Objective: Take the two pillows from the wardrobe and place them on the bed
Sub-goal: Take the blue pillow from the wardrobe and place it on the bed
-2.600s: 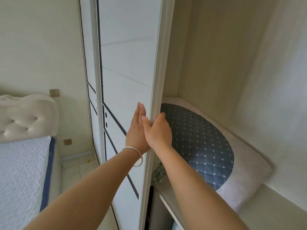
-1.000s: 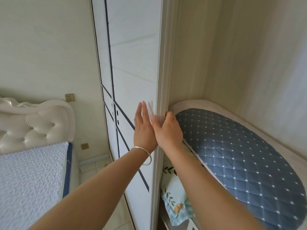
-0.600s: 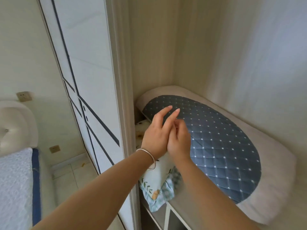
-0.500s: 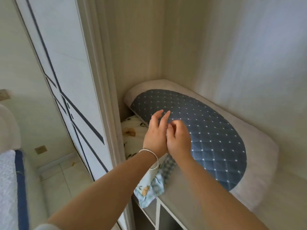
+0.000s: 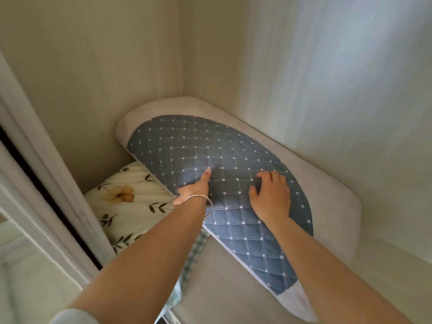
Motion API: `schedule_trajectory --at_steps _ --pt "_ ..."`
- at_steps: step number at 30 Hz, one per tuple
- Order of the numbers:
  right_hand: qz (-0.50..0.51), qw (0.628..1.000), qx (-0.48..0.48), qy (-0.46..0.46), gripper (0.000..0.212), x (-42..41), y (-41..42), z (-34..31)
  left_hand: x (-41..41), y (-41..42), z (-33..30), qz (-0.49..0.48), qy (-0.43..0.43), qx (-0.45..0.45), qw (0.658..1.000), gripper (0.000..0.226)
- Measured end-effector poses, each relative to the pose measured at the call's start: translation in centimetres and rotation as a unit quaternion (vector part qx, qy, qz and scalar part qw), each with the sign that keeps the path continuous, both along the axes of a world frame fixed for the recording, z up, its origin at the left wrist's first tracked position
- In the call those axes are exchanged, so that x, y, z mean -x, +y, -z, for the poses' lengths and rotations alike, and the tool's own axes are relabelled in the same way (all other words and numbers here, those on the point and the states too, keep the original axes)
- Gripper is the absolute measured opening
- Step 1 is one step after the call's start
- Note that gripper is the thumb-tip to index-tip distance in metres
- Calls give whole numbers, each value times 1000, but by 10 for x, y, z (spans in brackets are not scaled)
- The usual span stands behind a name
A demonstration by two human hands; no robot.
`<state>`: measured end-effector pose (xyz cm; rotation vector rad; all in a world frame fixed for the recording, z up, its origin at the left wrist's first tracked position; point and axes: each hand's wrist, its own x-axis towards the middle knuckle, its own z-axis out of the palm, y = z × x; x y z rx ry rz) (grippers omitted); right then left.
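A large pillow (image 5: 187, 146) with a blue quilted top and pale border lies on the wardrobe shelf (image 5: 222, 281), pushed into the back corner. My left hand (image 5: 194, 189), with a silver bangle on the wrist, grips its left edge, thumb on top and fingers hidden underneath. My right hand (image 5: 271, 197) sits on the blue top with its fingers bent into the fabric, which puckers between the two hands. A second pillow (image 5: 131, 202), cream with yellow flowers and leaves, lies partly under the blue one at the left. The bed is out of view.
The sliding wardrobe door and its white frame (image 5: 46, 183) stand close on the left. The wardrobe's side wall (image 5: 117, 66) and back wall (image 5: 327, 78) hem the pillows in. A checked cloth edge (image 5: 194, 256) hangs at the shelf front.
Both hands left the door edge after sliding it left, reached into the wardrobe and took hold of the blue pillow. The view swung right and down, so the bed is gone.
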<state>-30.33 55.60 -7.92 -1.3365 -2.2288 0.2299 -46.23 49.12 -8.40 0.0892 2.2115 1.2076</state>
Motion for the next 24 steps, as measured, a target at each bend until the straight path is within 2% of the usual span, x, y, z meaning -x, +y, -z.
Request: schedule_trajectory --at_steps 3,4,7,10,13,15,16,19,22,24 --pt "13 1000 -20 5 31 1 0 15 11 18 7 -102 -87 -66 989 157" --pt "16 999 -31 9 30 2 -1 19 15 23 10 -152 -106 -92 978 153" --pt "25 998 -58 20 28 5 -3 29 20 29 15 -264 -118 -137 947 119" --pt "32 998 -59 14 31 7 -2 33 18 33 20 -305 -107 -138 936 115" --pt "37 998 -43 2 34 9 1 31 22 38 17 -303 -103 -165 933 101" --pt "38 998 -39 -8 35 8 2 28 27 37 20 -256 -80 -174 948 90" --pt "38 999 -35 -13 35 8 3 26 27 33 17 -228 -81 -189 952 92" --pt "30 999 -23 -25 34 6 3 10 31 21 17 -188 -83 -205 957 114" --pt "16 1000 -9 -19 36 10 12 -15 33 6 12 -150 -38 -158 975 85" --pt "9 1000 7 -11 40 12 22 -28 33 -6 10 -104 -47 -157 981 81"
